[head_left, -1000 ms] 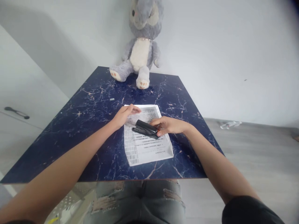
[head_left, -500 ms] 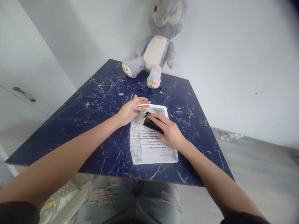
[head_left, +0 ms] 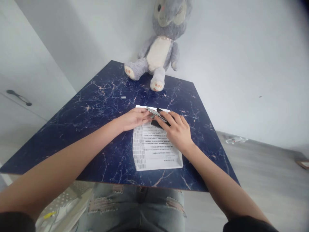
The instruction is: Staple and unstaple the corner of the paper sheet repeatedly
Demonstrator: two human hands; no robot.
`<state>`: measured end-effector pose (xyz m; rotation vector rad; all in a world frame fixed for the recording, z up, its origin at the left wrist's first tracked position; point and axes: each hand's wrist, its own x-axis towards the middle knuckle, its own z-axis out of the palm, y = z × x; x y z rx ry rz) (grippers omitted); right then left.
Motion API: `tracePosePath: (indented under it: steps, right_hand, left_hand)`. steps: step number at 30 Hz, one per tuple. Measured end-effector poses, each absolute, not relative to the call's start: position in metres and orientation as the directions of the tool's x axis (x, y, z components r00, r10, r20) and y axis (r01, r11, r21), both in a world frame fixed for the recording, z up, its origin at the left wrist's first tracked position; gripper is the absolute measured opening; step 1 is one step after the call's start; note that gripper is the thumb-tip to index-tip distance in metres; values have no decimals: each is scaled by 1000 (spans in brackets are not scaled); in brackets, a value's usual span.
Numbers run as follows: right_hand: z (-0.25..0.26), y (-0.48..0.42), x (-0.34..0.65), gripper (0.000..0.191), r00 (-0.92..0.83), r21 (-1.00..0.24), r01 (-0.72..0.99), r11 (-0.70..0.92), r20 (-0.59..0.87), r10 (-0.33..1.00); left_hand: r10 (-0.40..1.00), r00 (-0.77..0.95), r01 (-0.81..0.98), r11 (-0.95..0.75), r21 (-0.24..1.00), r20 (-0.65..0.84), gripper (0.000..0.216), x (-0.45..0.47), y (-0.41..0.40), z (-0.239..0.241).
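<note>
My right hand [head_left: 177,130] grips a black stapler [head_left: 157,123] from its right side, its fingers bent over the top. The stapler is spread apart at its front, and a silvery metal rail [head_left: 152,111] shows between the black parts. My left hand [head_left: 136,118] reaches in from the left, with its fingertips closed round the stapler's front end; some fingers are partly hidden. Beneath both hands lies a stack of printed white sheets [head_left: 159,151]. A small pale strip [head_left: 123,97], perhaps staples, rests on the table beyond my left hand.
A grey plush toy [head_left: 159,53] sits at the back of the dark blue marbled table [head_left: 106,145], against the wall. To the left stands a white cabinet with a dark handle [head_left: 19,97]. A clear plastic item [head_left: 236,140] lies on the floor at right.
My left hand has turned and closed its fingers on the stapler's front, where they were spread beside it. The stapler has tilted, and its metal rail now points up and left.
</note>
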<state>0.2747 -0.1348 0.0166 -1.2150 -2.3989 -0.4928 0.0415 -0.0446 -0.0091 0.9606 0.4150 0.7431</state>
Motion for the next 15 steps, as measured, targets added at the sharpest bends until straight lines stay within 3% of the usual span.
tracePosePath:
  steps: [4,8,11,15]
  right_hand:
    - [13,-131,276,59,-289,-236,847,476,548,785]
    - [9,-130,273,36,-156,-592,708,385,400,903]
    - [5,-133,266,24,-190,-687,658,309,245,951]
    - [2,-137,258,24,-282,-676,651,346,209,937]
  left_hand:
    - [817,577,-391,288,874,-10,20,39,-38,-11]
    - [957,270,-485,38,874,108,22,36,-32,-7]
    - [959,205,-442,-86,893,194,26,36,-38,0]
    - [887,392,-284,-136,949,244,43,39,-53,6]
